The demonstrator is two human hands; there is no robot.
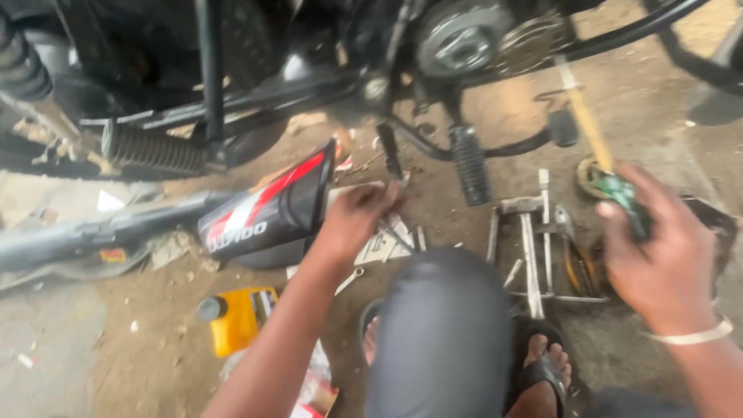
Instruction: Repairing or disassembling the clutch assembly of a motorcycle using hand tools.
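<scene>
While the right hand (664, 255) is clenched around a green-handled screwdriver (611, 182) whose shaft slants up toward the motorcycle (325, 70), the left hand (357, 218) pinches a thin metal tool (396, 231) just below that motorcycle. Beside the left hand lies a black-and-red side panel (271, 207); a yellow bottle (236, 317) sits farther below.

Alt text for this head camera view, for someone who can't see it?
A person crouched beside a motorcycle holds a green-handled screwdriver in the right hand, while the left hand grips a small tool. Wrenches lie on dirt.
</scene>
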